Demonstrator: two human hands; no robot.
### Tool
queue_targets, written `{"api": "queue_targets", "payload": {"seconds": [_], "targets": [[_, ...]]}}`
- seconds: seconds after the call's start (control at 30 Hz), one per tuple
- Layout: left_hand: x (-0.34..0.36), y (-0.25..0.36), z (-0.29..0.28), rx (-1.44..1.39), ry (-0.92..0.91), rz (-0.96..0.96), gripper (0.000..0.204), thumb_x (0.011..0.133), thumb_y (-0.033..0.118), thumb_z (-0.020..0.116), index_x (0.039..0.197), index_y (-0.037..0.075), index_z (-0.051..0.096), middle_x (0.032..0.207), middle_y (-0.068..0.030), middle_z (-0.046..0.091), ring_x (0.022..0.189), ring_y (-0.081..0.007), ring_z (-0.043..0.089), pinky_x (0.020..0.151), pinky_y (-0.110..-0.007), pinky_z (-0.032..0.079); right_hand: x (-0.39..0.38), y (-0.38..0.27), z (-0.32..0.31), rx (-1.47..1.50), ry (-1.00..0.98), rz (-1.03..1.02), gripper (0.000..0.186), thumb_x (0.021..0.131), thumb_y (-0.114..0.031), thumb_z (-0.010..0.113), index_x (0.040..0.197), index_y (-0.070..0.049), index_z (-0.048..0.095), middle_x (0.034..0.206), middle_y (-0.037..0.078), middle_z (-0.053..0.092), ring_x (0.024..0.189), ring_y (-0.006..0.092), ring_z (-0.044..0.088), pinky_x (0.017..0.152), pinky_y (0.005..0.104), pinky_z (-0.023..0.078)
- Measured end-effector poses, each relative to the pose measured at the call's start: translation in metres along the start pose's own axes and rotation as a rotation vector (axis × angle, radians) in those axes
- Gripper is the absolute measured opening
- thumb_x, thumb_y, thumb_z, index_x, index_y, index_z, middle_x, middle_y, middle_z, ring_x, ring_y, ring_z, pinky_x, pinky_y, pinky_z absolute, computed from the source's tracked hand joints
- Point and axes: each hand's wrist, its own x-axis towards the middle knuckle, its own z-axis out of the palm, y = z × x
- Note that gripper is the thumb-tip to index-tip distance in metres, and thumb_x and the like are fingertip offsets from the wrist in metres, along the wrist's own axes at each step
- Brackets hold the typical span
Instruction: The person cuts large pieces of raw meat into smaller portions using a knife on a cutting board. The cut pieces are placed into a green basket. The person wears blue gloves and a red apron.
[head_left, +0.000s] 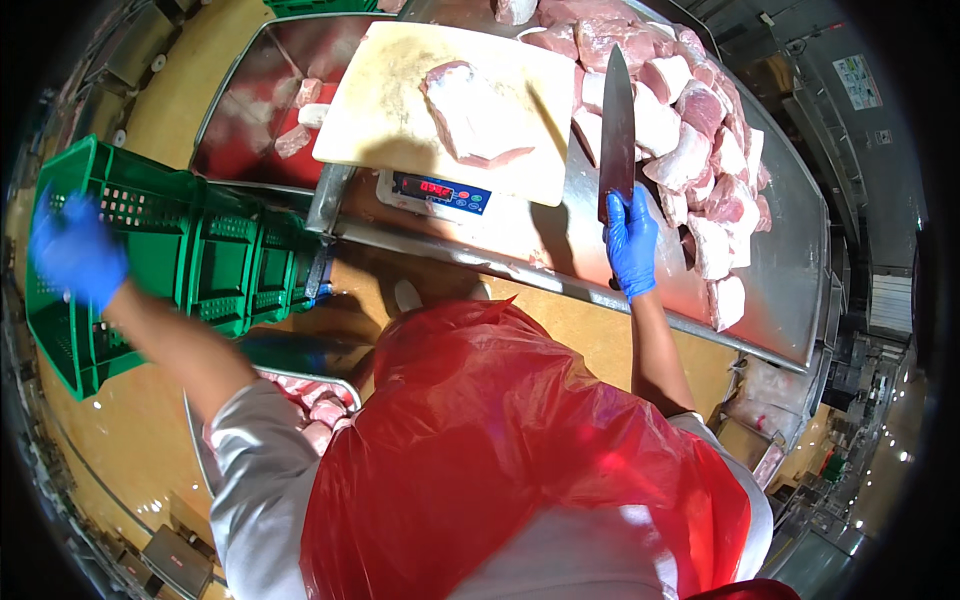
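Observation:
My right hand (631, 245), in a blue glove, grips the handle of a large knife (617, 130) whose blade points away over the steel table (790, 270). My left hand (75, 250), also blue-gloved and blurred, reaches far left over a green plastic crate (190, 250); nothing shows in it. A slab of raw pink meat (475, 115) lies on a cream cutting board (390, 110) that rests on a digital scale (440, 192). Several cut meat chunks (690, 110) are piled to the right of the knife.
A steel tray (250, 120) with a few meat pieces sits left of the board. Another container of meat (315, 400) stands low beside my red apron (520, 440). The floor is tan. Metal equipment lines the right edge.

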Motion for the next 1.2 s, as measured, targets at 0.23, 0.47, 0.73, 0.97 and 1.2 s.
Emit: {"api": "queue_targets", "payload": {"seconds": [0.23,0.47,0.73,0.97,1.2], "targets": [[-0.163,0.382,0.014,-0.448,-0.790,0.402,0.037,0.088,0.032,0.062,0.117,0.009,0.069,0.117,-0.0136,0.063,0.103,-0.0321,0.064,0.089,-0.042,0.052,0.035,-0.046,0.016,0.145,0.045,-0.099,0.022,0.102,-0.017,0.059,0.107,0.004,0.059,0.083,0.021,0.069,0.068,0.0311,0.068,0.062,0.0383,0.050],[-0.139,0.379,0.047,-0.614,-1.477,0.877,0.053,0.065,0.044,0.079,0.117,0.032,0.072,0.158,-0.0166,0.033,0.137,-0.0459,0.040,0.117,-0.050,0.029,0.005,-0.025,0.000,0.012,0.014,-0.146,0.020,0.102,-0.018,0.059,0.105,0.002,0.060,0.075,0.015,0.064,0.062,0.0245,0.059,0.055,0.0369,0.046],[-0.211,0.283,0.020,-1.125,-0.750,-0.202,0.025,0.070,0.019,0.083,0.092,0.009,0.074,0.111,-0.0172,0.065,0.100,-0.0322,0.063,0.092,-0.042,0.050,-0.034,-0.018,0.000,-0.093,-0.194,-0.122,0.014,0.100,-0.013,0.059,0.104,0.000,0.054,0.093,0.025,0.069,0.084,0.0451,0.067,0.068,0.0464,0.054],[-0.262,0.314,-0.003,-0.842,-0.667,-0.536,0.016,0.074,0.015,0.077,0.075,0.005,0.065,0.066,-0.0108,0.063,0.061,-0.0256,0.063,0.061,-0.036,0.051,0.021,-0.107,0.085,-0.147,-0.309,-0.503,0.016,0.099,-0.020,0.056,0.103,-0.005,0.051,0.091,0.023,0.065,0.078,0.0448,0.064,0.066,0.0517,0.052],[-0.275,0.311,0.004,-0.722,-0.434,-0.221,0.015,0.076,0.013,0.069,0.065,0.008,0.059,0.066,-0.0152,0.060,0.059,-0.0337,0.060,0.056,-0.044,0.048,0.049,-0.155,0.128,-0.362,-0.520,-0.601,0.019,0.099,-0.021,0.053,0.112,-0.007,0.050,0.093,0.024,0.066,0.080,0.0435,0.067,0.066,0.0517,0.053]]}}
